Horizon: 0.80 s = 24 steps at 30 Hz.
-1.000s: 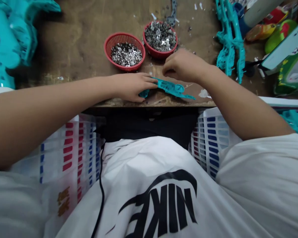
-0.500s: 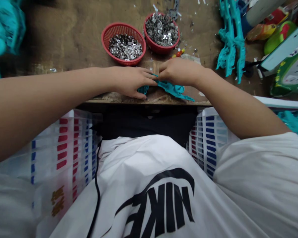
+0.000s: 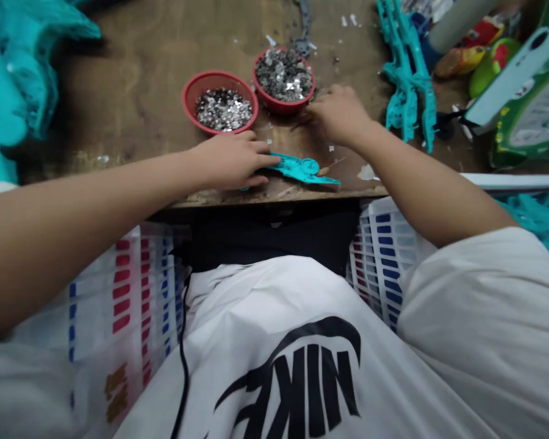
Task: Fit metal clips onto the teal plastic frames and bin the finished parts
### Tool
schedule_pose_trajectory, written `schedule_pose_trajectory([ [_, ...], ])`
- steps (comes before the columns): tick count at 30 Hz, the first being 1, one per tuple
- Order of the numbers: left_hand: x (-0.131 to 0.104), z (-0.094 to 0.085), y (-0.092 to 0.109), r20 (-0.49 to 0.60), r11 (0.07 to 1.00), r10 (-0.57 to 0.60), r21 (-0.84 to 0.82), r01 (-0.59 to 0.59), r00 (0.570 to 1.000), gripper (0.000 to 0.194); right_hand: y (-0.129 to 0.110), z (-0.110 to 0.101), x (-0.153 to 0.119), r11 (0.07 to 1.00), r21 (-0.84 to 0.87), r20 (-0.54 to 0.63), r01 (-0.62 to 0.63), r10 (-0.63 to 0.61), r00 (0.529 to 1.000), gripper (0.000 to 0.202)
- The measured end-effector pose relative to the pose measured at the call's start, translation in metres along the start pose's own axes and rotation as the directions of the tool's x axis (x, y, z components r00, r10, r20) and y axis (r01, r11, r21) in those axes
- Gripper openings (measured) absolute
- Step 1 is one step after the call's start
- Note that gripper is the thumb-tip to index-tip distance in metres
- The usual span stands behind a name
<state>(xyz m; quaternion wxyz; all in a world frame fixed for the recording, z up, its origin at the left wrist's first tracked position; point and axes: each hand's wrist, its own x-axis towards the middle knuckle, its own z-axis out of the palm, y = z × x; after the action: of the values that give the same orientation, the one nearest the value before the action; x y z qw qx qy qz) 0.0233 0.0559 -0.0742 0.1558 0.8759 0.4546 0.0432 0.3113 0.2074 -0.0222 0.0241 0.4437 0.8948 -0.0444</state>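
Note:
A teal plastic part (image 3: 304, 169) lies at the table's front edge. My left hand (image 3: 235, 161) rests over its left end, palm down with the fingers spread. My right hand (image 3: 338, 113) is beyond the part, beside the right red basket (image 3: 285, 108), its fingers closed around something small and dark whose shape is blurred. The left red basket (image 3: 187, 100) stands just past my left hand. Both baskets hold many small shiny metal pieces.
Teal parts are piled at the far left (image 3: 22, 79), and long ones (image 3: 409, 85) lie at the right. A green package (image 3: 528, 128) and a pale blue phone-like object (image 3: 515, 79) sit further right. White baskets (image 3: 384, 256) flank my lap below the table.
My right hand has left the teal part and moved away from me, up beside the right red basket. My left hand stays on the part. The whole view has shifted slightly.

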Motion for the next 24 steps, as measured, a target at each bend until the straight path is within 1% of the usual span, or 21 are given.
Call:
schedule_pose_trajectory([
  [2,-0.006,-0.004,0.009,0.014,0.998,0.023,0.057,-0.024,1.0,0.066,-0.008,0.005,-0.009,0.998,-0.061,0.008,0.033,-0.033,0.999,0.033],
  [4,-0.015,-0.009,0.006,0.033,0.993,0.056,0.106,-0.059,0.998,0.074,-0.02,0.007,-0.011,0.978,-0.179,0.039,0.107,-0.102,0.994,0.035],
  [6,-0.023,-0.013,-0.01,-0.003,0.993,0.077,0.087,-0.076,0.997,0.078,-0.032,0.006,0.0,0.927,-0.31,0.156,0.211,-0.17,0.973,0.03],
  [7,-0.026,-0.013,-0.02,-0.006,0.996,0.072,0.057,-0.071,0.997,0.08,-0.037,0.005,0.009,0.902,-0.341,0.223,0.264,-0.195,0.955,0.034],
  [8,-0.029,-0.014,-0.029,-0.017,0.997,0.067,0.032,-0.067,0.998,0.081,-0.043,0.002,0.016,0.888,-0.348,0.274,0.302,-0.212,0.938,0.043],
  [9,-0.032,-0.016,-0.035,-0.033,0.998,0.058,0.006,-0.058,0.998,0.081,-0.049,-0.001,0.021,0.878,-0.337,0.31,0.341,-0.238,0.92,0.052],
  [10,-0.034,-0.018,-0.036,-0.055,0.999,0.048,-0.014,-0.049,0.997,0.08,-0.055,-0.005,0.021,0.876,-0.306,0.331,0.374,-0.27,0.904,0.057],
  [11,-0.036,-0.022,-0.033,-0.082,0.999,0.031,-0.026,-0.033,0.996,0.077,-0.06,-0.011,0.017,0.88,-0.263,0.326,0.395,-0.304,0.895,0.06],
  [13,-0.037,-0.034,-0.014,-0.136,0.999,-0.03,-0.019,0.027,0.99,0.067,-0.066,-0.025,-0.003,0.897,-0.169,0.264,0.408,-0.358,0.896,0.057],
  [15,-0.03,-0.047,0.011,-0.167,0.993,-0.105,0.026,0.111,0.98,0.067,-0.063,-0.034,-0.027,0.922,-0.059,0.183,0.383,-0.367,0.912,0.045],
  [16,-0.026,-0.051,0.02,-0.181,0.989,-0.131,0.046,0.142,0.975,0.07,-0.059,-0.036,-0.036,0.929,0.009,0.164,0.371,-0.367,0.916,0.038],
  [17,-0.021,-0.054,0.026,-0.179,0.986,-0.146,0.054,0.158,0.973,0.069,-0.054,-0.034,-0.041,0.929,0.077,0.157,0.362,-0.37,0.916,0.034],
  [18,-0.017,-0.053,0.028,-0.175,0.984,-0.156,0.056,0.168,0.972,0.064,-0.05,-0.03,-0.043,0.925,0.134,0.156,0.355,-0.373,0.914,0.031],
  [20,-0.013,-0.046,0.025,-0.149,0.985,-0.155,0.055,0.165,0.977,0.06,-0.048,-0.017,-0.039,0.921,0.207,0.155,0.33,-0.364,0.918,0.027],
  [22,-0.015,-0.033,0.019,-0.109,0.989,-0.13,0.058,0.137,0.985,0.063,-0.051,-0.005,-0.034,0.925,0.226,0.151,0.307,-0.344,0.927,0.022],
  [24,-0.016,-0.019,0.015,-0.071,0.992,-0.101,0.064,0.105,0.992,0.066,-0.057,0.002,-0.032,0.932,0.208,0.154,0.298,-0.332,0.931,0.021],
])
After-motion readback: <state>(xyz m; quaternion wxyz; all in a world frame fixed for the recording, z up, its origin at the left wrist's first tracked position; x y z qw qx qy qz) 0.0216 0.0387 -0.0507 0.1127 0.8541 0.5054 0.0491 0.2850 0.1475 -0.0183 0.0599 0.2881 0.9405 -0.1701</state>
